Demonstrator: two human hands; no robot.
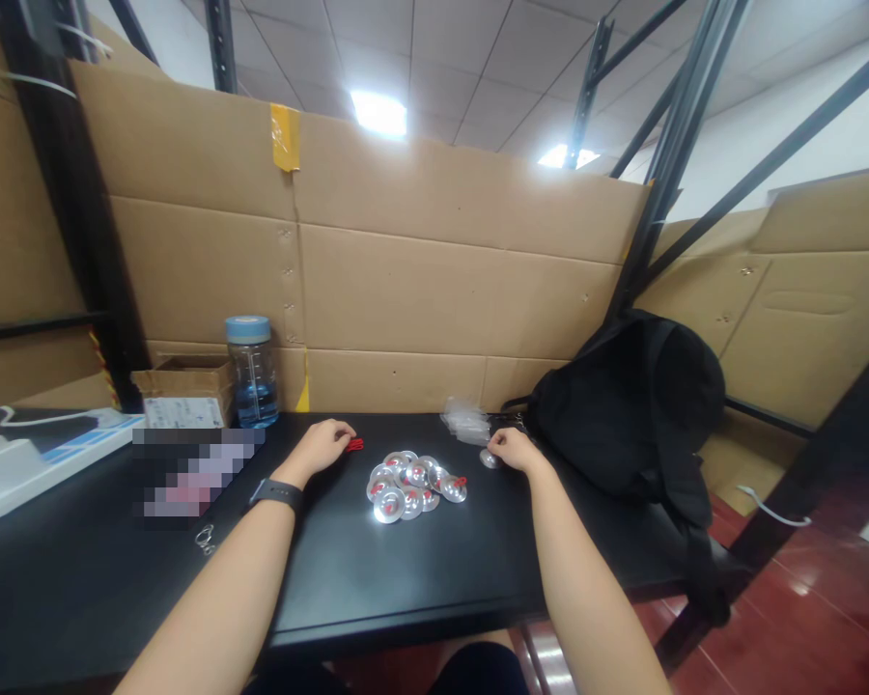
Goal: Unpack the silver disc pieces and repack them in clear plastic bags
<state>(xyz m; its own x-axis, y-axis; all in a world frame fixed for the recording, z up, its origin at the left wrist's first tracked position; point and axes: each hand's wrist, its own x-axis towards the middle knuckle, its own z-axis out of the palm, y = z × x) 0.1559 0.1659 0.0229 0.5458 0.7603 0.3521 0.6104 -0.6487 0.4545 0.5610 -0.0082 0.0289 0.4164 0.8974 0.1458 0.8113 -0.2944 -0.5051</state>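
Shiny round finger cymbals (389,505), silver with bits of red cord at their domed centres, lie in an overlapping heap on the black table (406,569). To the left of the heap, my left hand (324,446) has its fingertips pinched on a small bundle of red cord (354,445). On the other side, my right hand (513,450) grips a single finger cymbal (489,459) by its edge, low over the tabletop. Clear plastic bags (465,421) lie just behind that cymbal. Part of the red cord is hidden by my left fingers.
A black backpack (630,405) stands at the right. At the back left are a water bottle (253,372) and a small cardboard box (188,391). A power strip (65,463) and metal rings (205,539) lie left. Cardboard panels (441,290) close off the back.
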